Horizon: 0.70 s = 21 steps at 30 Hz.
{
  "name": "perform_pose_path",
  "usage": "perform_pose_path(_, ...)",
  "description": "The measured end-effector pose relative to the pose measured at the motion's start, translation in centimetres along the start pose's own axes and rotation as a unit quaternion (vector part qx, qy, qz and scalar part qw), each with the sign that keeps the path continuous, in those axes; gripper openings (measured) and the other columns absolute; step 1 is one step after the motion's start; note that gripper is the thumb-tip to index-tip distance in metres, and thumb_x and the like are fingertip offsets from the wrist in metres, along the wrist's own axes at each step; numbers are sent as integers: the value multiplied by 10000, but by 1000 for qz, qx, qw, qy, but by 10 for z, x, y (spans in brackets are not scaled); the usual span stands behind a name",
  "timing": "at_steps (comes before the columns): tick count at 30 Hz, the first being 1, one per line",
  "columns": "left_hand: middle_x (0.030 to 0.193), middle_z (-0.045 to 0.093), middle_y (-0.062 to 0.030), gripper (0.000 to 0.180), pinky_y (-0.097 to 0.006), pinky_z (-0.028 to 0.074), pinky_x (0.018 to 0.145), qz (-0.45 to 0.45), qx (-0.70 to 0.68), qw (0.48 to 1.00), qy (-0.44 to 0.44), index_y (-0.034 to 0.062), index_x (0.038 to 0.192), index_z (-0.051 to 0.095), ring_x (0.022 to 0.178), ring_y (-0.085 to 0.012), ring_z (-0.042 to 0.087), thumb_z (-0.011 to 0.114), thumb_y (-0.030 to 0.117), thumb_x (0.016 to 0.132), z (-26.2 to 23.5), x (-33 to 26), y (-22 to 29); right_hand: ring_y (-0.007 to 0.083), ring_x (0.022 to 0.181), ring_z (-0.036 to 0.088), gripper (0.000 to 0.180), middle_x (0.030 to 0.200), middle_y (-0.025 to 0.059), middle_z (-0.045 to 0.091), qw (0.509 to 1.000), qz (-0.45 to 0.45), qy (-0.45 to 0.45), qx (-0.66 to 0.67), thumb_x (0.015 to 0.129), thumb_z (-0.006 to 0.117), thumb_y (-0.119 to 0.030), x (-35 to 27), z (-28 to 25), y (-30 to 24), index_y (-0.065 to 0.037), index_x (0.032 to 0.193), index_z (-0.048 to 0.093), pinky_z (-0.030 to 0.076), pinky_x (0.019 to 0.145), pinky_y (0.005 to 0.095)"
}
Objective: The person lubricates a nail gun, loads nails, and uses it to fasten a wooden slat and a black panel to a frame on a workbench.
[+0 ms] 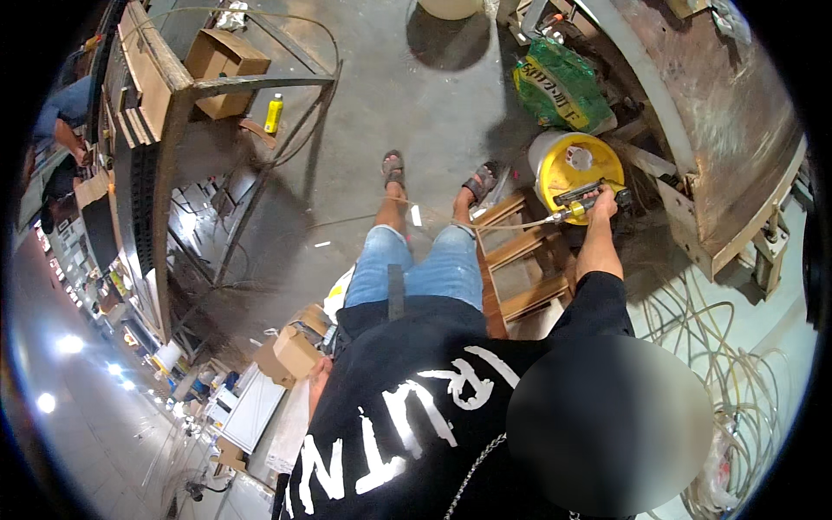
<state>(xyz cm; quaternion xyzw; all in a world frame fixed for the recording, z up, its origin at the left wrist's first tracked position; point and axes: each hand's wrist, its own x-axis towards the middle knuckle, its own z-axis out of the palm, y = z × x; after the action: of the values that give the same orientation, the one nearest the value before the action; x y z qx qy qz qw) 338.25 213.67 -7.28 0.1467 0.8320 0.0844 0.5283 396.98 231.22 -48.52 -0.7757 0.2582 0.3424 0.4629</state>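
My right hand [604,204] is closed round the grip of a dark air nail gun [575,194], held over the yellow lid of a white bucket [555,179]. At the gun's end, a pale air hose [511,228] is fixed by a yellow and metal fitting and runs left in front of my legs. Whether the gun touches the lid I cannot tell. My left hand [321,374] hangs low at my left side, beside an open cardboard box [295,351]. Its fingers are mostly hidden, so a grip on the box cannot be made out.
A wooden crate [520,251] stands by my right leg. Beyond the bucket lies a green sack [559,87], next to a metal-edged table [685,113]. Coiled hoses [724,347] lie at the right. A metal frame [165,165] stands left, with a co-worker's arm [69,139] beyond. A yellow bottle [274,113] stands near it.
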Motion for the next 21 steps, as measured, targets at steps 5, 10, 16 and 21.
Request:
perform_pose_path(5, 787, 537, 37, 311, -233, 391, 650, -33, -94, 995, 2, 65, 907, 595, 714, -75, 472, 542, 363, 979, -8, 4, -19, 205, 508, 486, 158, 620, 82, 494, 1000, 15, -13, -6, 863, 561, -88, -5, 6, -7, -3, 755, 483, 447, 469, 371)
perform_pose_path(10, 789, 535, 44, 292, -221, 384, 652, -39, -85, 996, 1, 63, 920, 597, 713, -70, 471, 543, 343, 981, -12, 10, -31, 206, 546, 509, 169, 671, 79, 511, 1000, -4, -2, -1, 836, 601, -124, 1, 2, -3, -4, 794, 490, 471, 497, 376)
perform_pose_path(16, 791, 533, 51, 278, -213, 377, 656, -34, -65, 997, 17, 59, 932, 598, 711, -66, 470, 537, 326, 984, -11, 5, -33, 211, 538, 512, 158, 648, 80, 506, 1000, 7, 2, -4, 840, 590, -115, 5, 2, 0, -14, 773, 489, 471, 491, 371)
perform_pose_path(21, 797, 533, 56, 261, -207, 371, 665, -49, -106, 993, 5, 52, 945, 598, 714, -62, 469, 527, 300, 987, -39, 31, -87, 207, 513, 492, 159, 619, 73, 488, 1000, 6, 3, -18, 850, 572, -100, 3, -3, 0, -22, 746, 480, 471, 487, 380)
